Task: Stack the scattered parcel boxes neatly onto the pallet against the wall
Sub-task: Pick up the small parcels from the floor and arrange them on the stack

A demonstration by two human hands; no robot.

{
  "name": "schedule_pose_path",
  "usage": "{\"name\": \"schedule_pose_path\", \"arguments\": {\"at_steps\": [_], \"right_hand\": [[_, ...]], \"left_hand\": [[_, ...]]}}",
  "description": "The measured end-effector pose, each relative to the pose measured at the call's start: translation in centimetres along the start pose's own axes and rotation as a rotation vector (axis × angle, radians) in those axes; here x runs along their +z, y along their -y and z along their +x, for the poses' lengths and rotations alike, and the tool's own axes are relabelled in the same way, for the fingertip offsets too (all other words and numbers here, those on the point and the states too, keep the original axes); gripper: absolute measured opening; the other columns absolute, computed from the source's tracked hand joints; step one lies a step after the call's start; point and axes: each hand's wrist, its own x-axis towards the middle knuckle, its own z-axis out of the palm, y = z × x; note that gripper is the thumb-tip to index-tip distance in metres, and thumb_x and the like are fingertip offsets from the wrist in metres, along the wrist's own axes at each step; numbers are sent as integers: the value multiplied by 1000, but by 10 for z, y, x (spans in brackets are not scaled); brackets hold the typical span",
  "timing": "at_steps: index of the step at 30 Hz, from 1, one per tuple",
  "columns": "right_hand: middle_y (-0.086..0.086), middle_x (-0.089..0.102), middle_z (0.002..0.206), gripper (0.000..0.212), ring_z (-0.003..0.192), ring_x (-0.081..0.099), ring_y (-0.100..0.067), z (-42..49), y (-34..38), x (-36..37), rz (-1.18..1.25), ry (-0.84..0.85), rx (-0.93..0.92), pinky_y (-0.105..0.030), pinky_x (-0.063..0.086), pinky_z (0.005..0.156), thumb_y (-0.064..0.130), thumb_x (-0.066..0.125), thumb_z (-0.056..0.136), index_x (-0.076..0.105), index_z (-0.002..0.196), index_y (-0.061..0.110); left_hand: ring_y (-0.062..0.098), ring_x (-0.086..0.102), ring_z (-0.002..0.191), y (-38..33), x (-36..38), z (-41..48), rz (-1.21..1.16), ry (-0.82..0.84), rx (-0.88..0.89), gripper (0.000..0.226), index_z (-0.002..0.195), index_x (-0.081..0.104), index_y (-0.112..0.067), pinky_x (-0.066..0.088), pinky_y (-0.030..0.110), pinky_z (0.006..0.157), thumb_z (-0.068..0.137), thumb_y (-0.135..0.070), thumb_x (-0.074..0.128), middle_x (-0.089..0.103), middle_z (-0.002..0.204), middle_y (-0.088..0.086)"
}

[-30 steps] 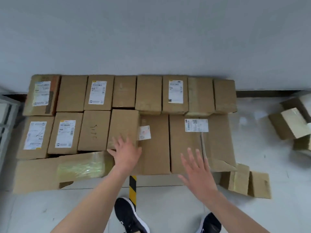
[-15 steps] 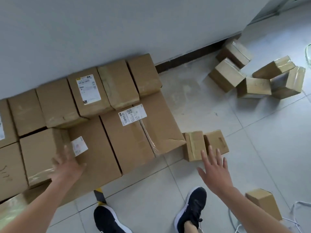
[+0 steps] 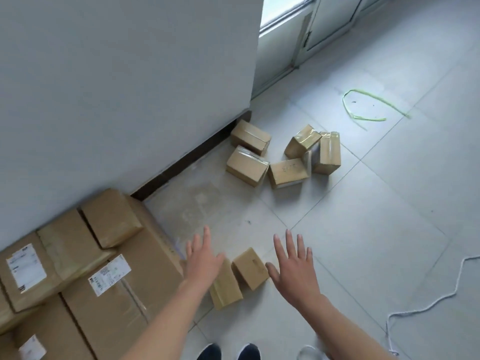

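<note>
Change: one second before, both hands were over the stack, and the left one lay on a box top. Since then the view turned to the right, and both hands came to the two small boxes on the floor.
Meaning for the task: the placing step seemed finished; I judged that the next pick was starting.
Left hand (image 3: pixel 204 263): fingers spread and straight, holding nothing, above the near small box (image 3: pixel 226 289) and covering its far end.
Right hand (image 3: pixel 293 271): also spread, holding nothing, just beside the second small box (image 3: pixel 250 268).
Two small boxes: on the floor tiles, side by side and touching, just beside the big labelled box (image 3: pixel 122 294) at the stack's corner.
Other loose boxes: a group of five boxes (image 3: pixel 283 162) lay further along the wall (image 3: pixel 130 74), well apart from the hands, some of them tilted.
Stack (image 3: pixel 78 245): against the wall at lower left, cut off by the frame edge.
Hidden: the pallet itself did not show; the boxes covered it.
Hard to tell: whether either hand already touched a box, and the print on the labels.
Also on the floor: a green strap (image 3: pixel 363 105) and a white cord (image 3: pixel 428 302), both away from the boxes.
</note>
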Motion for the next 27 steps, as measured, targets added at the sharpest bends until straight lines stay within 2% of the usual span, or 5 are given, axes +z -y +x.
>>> {"name": "schedule_pose_path", "arguments": {"at_steps": [6, 11, 17, 23, 27], "right_hand": [[-10, -11, 163, 71, 149, -6, -37, 84, -106, -92, -12, -66, 48, -52, 8, 118, 56, 26, 99, -4, 156, 25], [-9, -13, 163, 73, 149, -8, -36, 190, -191, -105, -39, -29, 41, -52, 8, 119, 55, 28, 99, -6, 156, 25], [-11, -10, 163, 77, 149, -6, -36, 294, -241, -97, -48, 45, -13, -52, 9, 118, 59, 30, 97, -5, 156, 25], [-16, -5, 163, 82, 149, -1, -35, 412, -228, -98, -23, 64, -151, -52, 11, 118, 60, 37, 94, -1, 156, 23], [-20, -4, 162, 85, 149, 0, -37, 500, -203, -89, -58, 55, -281, -53, 13, 118, 56, 44, 91, 0, 155, 22]], "left_hand": [[29, 1, 151, -172, -12, 65, 148, -20, 179, 83, 156, -7, -30, 20, 63, 111, 97, -46, 49, 1, 165, 5], [29, 2, 151, -262, 9, 161, 173, -13, 158, 82, 156, -6, -29, 21, 65, 111, 97, -48, 47, 2, 165, 4], [30, 6, 149, -302, 40, 240, 89, 50, -76, 81, 157, -1, -28, 25, 65, 109, 96, -52, 48, 7, 164, 5], [30, 8, 149, -320, 56, 320, -31, 25, -312, 80, 157, 2, -26, 26, 64, 109, 95, -54, 46, 10, 163, 8], [34, 14, 147, -318, 74, 393, -125, -54, -489, 82, 157, 6, -26, 25, 66, 109, 93, -59, 46, 13, 162, 11]]}}
